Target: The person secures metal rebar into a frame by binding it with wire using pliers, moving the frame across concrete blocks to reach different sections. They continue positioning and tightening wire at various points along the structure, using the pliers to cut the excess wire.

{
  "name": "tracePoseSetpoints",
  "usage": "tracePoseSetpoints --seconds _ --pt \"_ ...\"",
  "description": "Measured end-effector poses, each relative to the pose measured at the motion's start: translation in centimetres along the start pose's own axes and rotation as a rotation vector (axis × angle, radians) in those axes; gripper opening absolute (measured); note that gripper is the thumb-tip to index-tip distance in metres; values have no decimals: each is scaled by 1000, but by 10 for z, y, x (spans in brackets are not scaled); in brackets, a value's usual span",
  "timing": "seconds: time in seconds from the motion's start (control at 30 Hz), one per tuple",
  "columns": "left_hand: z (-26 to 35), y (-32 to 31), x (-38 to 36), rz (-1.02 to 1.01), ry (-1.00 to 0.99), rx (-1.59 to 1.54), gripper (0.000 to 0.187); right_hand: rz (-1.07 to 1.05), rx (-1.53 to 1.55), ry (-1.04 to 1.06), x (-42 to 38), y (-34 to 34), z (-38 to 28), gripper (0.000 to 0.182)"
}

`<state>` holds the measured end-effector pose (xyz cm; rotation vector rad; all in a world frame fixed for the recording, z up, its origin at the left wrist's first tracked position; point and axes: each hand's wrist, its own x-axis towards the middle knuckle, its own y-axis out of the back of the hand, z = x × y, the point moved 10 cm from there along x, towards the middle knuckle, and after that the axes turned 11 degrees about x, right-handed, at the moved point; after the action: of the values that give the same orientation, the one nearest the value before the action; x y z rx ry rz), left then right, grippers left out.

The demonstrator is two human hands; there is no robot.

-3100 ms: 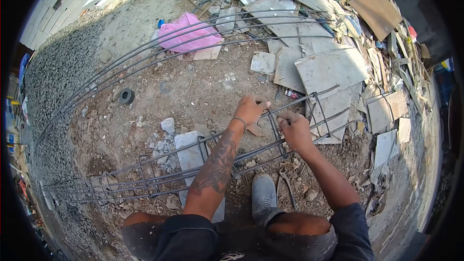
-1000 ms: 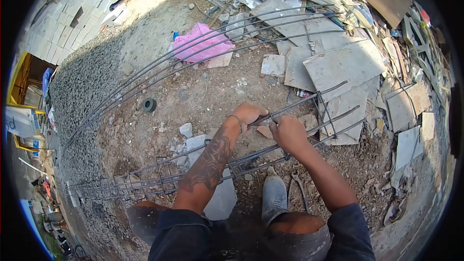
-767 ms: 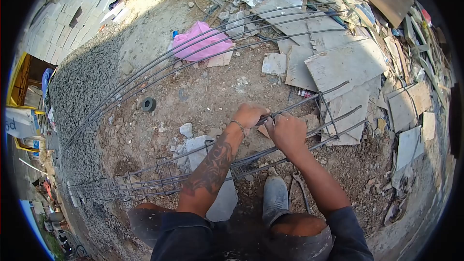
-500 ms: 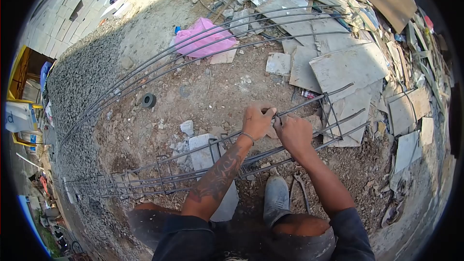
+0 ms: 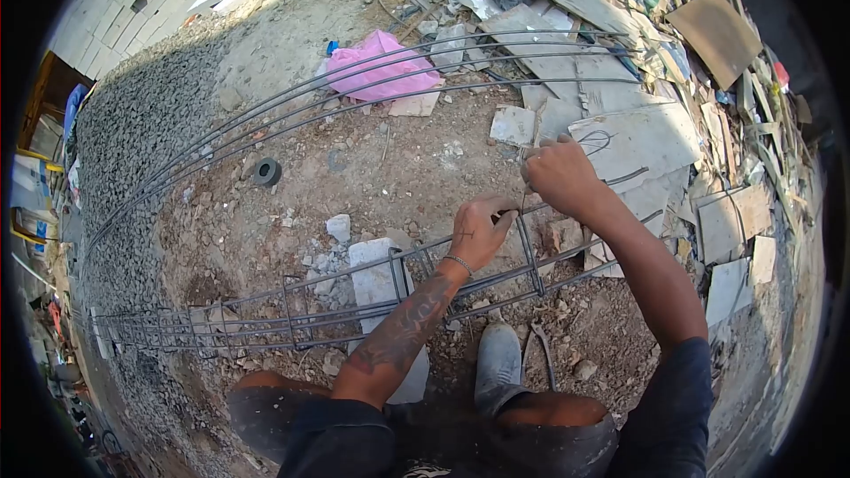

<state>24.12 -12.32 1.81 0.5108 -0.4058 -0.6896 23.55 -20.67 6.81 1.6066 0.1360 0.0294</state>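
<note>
My left hand [image 5: 482, 230] is closed at the upper bar of a long rebar cage [image 5: 354, 279], thumb and finger at the top corner of a rectangular steel stirrup [image 5: 531, 257]. The fingertips partly hide that corner. Higher and to the right, my right hand [image 5: 560, 175] is a fist around thin tie wire [image 5: 598, 142]. A loop of the wire sticks out to its right, and a thin strand runs down toward the stirrup. The cage's bars stretch from the gravel at left to bare ends at right.
Several loose long rebars [image 5: 398, 71] curve across the far side. A pink plastic bag [image 5: 381, 66] and a dark roll [image 5: 267, 172] lie on the dirt. Broken boards [image 5: 646, 137] pile up at right. A pale block [image 5: 372, 274] sits under the cage, near my boot [image 5: 498, 363].
The stirrup has shifted left along the bars, to beside my left hand. My right hand has lifted up and away from the left one, and the wire loop now shows.
</note>
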Motion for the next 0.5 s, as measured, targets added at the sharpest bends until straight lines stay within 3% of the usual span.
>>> tracePoseSetpoints --seconds 0.07,0.17,0.33,0.4,0.5 --pt "6 1 -2 22 -90 57 14 16 -49 18 20 5 -1 12" --pt "5 -1 -1 18 -101 93 14 -129 -194 193 43 -21 -18 18" --pt "1 -2 3 -65 -13 32 16 8 -179 397 45 -14 -31 25" --pt "2 -1 1 -78 16 -4 16 47 -143 388 39 -10 -27 26" --pt "11 -2 1 -66 -82 237 21 132 -66 310 23 4 -11 26"
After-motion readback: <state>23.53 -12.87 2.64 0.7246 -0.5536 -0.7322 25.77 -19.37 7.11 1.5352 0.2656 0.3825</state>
